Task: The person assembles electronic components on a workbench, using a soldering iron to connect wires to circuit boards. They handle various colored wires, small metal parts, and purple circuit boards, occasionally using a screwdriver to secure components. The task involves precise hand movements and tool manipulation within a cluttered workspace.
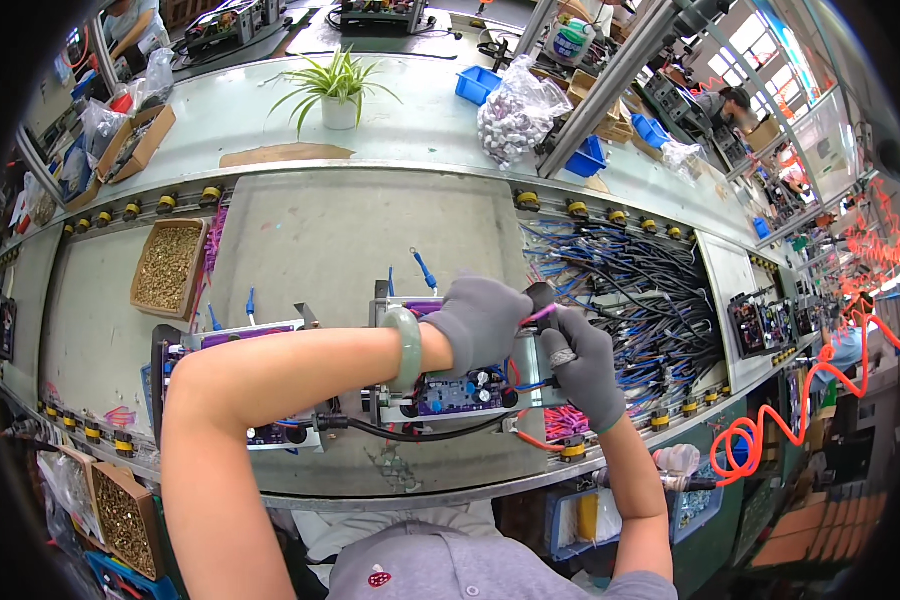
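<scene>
In a grey glove, my left hand (pixel 480 318) reaches across a unit with a purple circuit board (pixel 460 396); a pale green bangle (pixel 406 348) circles that wrist. Its fingers are closed on one end of a thin purple strip (pixel 541 314). My right hand (pixel 587 368), gloved too, pinches the strip's other end. Against the fingertips sits a black part (pixel 540 293), mostly hidden, so which hand bears it is unclear. A black cable (pixel 410 437) runs along the unit's near side. Another board unit (pixel 270 434) lies under my left forearm.
Right of my hands spreads a pile of black and blue cables (pixel 650 310). A box of small brass-coloured parts (pixel 169 265) stands left. Beyond the roller rail are a potted plant (pixel 339 110) and a bag of white parts (pixel 518 115). An orange coiled hose (pixel 760 425) hangs at right.
</scene>
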Motion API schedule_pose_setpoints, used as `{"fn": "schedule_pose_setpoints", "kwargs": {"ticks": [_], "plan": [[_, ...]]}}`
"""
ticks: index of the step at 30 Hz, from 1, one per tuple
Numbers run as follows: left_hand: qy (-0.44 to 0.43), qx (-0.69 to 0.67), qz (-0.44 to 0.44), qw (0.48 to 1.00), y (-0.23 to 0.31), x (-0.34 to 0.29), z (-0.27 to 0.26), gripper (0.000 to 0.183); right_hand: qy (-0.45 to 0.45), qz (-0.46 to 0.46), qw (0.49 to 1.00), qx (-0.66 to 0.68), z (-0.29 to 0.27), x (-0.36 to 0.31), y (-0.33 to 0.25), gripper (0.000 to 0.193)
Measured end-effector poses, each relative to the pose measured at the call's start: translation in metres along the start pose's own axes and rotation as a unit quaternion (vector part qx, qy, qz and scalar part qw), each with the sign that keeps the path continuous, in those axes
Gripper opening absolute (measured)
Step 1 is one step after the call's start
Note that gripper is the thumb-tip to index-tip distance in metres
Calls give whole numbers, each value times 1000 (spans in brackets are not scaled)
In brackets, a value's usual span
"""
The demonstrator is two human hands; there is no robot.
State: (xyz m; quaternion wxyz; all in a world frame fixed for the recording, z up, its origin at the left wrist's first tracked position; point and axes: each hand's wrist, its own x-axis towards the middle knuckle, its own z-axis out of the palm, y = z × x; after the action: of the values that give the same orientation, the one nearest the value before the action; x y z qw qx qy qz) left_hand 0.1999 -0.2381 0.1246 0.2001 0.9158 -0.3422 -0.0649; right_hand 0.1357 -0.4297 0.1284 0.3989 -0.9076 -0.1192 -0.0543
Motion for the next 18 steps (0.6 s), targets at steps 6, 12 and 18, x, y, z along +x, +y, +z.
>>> {"fn": "schedule_pose_setpoints", "kwargs": {"ticks": [6,12,18], "plan": [[-40,60,16,997,6,5,-3,13,22,-26,999,24,1,-1,0,21],[61,-26,-46,997,6,-13,-1,14,19,-16,998,54,2,-1,4,25],[102,-80,-39,991,3,-15,-1,11,11,-16,998,59,0,0,4,27]]}}
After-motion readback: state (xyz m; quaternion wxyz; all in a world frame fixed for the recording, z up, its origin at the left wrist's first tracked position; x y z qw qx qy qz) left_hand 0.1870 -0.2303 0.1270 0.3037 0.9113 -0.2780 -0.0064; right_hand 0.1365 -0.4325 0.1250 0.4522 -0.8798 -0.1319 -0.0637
